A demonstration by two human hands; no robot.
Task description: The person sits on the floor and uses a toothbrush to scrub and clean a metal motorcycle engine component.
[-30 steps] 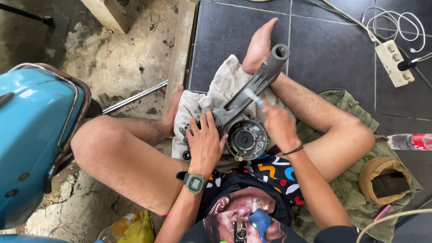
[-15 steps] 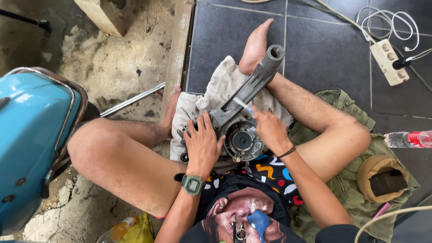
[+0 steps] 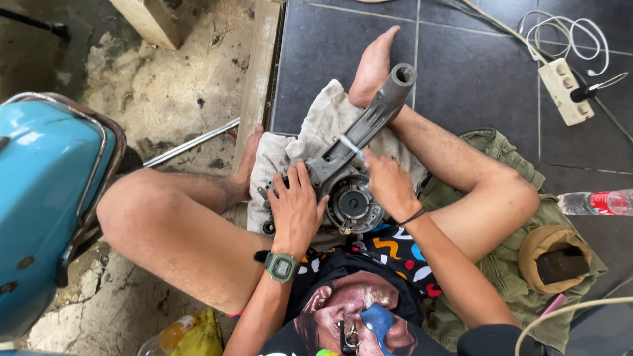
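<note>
My left hand [image 3: 298,209] presses flat on the engine casing [image 3: 349,171] resting on a rag [image 3: 316,125] between my legs, my right hand [image 3: 390,188] pinching a thin tool [image 3: 351,148] that could slip off the casing.

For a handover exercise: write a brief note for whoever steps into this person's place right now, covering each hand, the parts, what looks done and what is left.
Left hand: flat on the engine casing, steadying it.
Right hand: fingers pinch a thin tool, tip on the casing arm.
Casing lies on a rag between the legs, round opening upward.
Done: cannot tell.
Left: probably the work at the tool tip.
</note>
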